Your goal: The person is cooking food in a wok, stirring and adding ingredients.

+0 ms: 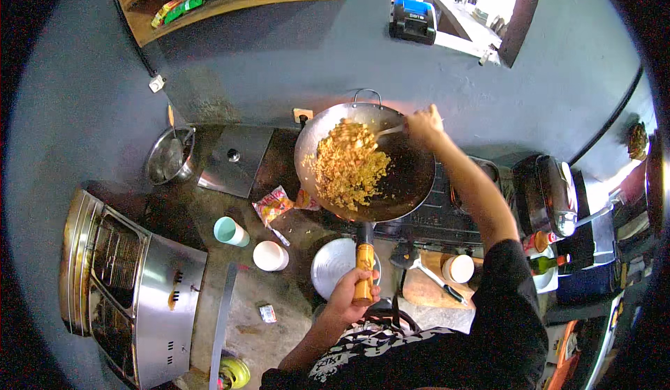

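A large wok [408, 191] sits over a black gas stove [439, 220], its long handle pointing towards me. My left hand [352, 293] is wrapped around the yellow-brown wooden grip [365, 264] of that handle. Fried rice [348, 167] lies heaped in the left half of the wok, blurred near its top. My right hand [425, 126] is at the wok's upper right rim, closed on a metal spatula [390, 131] whose blade end reaches the rice. Some of the spatula is hidden by the fist.
Below the wok are a metal plate [327, 269], a white cup [270, 255] and a mint cup [231, 231]. A black-headed turner [437, 277] crosses a wooden board [419, 296] beside a white container [458, 269]. Bottles [547, 264] stand right; a steel oven [167, 306] stands left.
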The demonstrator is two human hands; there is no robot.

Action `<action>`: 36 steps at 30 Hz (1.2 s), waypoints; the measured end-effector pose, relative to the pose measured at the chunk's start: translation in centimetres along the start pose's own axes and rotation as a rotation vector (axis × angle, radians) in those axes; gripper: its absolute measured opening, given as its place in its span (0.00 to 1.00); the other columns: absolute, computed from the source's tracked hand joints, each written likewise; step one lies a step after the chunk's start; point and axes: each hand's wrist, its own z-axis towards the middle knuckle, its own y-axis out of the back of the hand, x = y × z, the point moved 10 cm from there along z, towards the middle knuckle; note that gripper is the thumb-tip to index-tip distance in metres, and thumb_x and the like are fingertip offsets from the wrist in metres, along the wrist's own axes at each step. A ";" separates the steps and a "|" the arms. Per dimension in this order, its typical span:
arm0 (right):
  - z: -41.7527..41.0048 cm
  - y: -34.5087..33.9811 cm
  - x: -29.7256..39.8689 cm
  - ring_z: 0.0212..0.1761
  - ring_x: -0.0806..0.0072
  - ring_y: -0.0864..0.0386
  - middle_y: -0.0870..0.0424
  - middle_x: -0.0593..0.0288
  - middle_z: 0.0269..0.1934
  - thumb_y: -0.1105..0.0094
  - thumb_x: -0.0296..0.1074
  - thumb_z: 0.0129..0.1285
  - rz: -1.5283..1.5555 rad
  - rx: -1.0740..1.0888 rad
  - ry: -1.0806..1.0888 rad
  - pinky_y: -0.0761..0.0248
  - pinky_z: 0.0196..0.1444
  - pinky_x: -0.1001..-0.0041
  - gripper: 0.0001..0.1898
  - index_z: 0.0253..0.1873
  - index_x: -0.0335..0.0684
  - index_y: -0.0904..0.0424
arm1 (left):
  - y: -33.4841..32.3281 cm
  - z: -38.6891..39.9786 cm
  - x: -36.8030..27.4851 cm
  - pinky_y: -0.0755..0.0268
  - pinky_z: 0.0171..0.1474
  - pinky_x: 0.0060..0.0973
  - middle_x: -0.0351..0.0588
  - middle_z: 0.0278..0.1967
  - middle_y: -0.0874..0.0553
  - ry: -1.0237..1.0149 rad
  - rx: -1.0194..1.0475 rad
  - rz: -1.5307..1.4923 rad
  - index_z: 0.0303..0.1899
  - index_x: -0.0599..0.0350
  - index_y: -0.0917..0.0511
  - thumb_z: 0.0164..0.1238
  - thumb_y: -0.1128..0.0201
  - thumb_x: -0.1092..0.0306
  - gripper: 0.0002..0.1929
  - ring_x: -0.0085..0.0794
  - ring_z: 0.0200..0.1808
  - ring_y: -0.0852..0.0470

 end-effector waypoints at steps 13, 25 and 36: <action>4.3 3.4 -0.3 0.47 0.69 0.28 0.22 0.63 0.38 0.44 0.43 0.52 0.125 -0.183 0.055 0.52 0.54 0.59 0.12 0.43 0.53 0.24 | -0.7 -0.9 -0.4 0.33 0.24 0.23 0.42 0.31 0.28 -0.061 -0.034 0.000 0.46 0.60 0.38 0.55 0.48 0.69 0.17 0.24 0.22 0.30; 6.0 10.5 3.4 0.49 0.65 0.32 0.22 0.60 0.36 0.42 0.39 0.49 0.271 -0.370 0.203 0.57 0.58 0.47 0.08 0.33 0.46 0.22 | -0.2 -0.3 -0.7 0.33 0.25 0.19 0.41 0.33 0.28 -0.060 -0.080 0.052 0.52 0.56 0.38 0.56 0.49 0.67 0.21 0.22 0.23 0.30; 2.0 14.7 7.4 0.55 0.68 0.38 0.26 0.69 0.45 0.45 0.43 0.52 0.196 -0.439 0.293 0.56 0.57 0.47 0.13 0.43 0.52 0.25 | -0.1 -0.1 0.2 0.33 0.25 0.23 0.42 0.33 0.28 -0.006 -0.037 0.007 0.48 0.54 0.35 0.54 0.48 0.68 0.18 0.26 0.23 0.30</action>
